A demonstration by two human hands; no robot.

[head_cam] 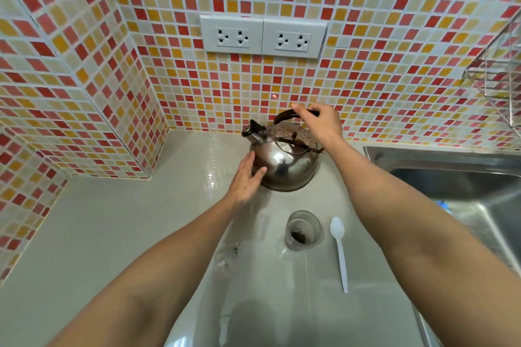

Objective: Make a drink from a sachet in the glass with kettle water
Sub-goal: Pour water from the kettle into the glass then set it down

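A shiny steel kettle with a black handle and a spout pointing left stands on the grey counter by the tiled wall. My right hand is wrapped over the kettle's black handle from above. My left hand lies flat against the kettle's left side, fingers spread. Closer to me stands a clear glass with dark powder at its bottom. A white plastic spoon lies just right of the glass. A torn clear sachet lies left of the glass.
A steel sink is set into the counter at the right. Two white double sockets sit on the mosaic wall above the kettle. A wire rack hangs at the far right. A tiled column juts out at the left.
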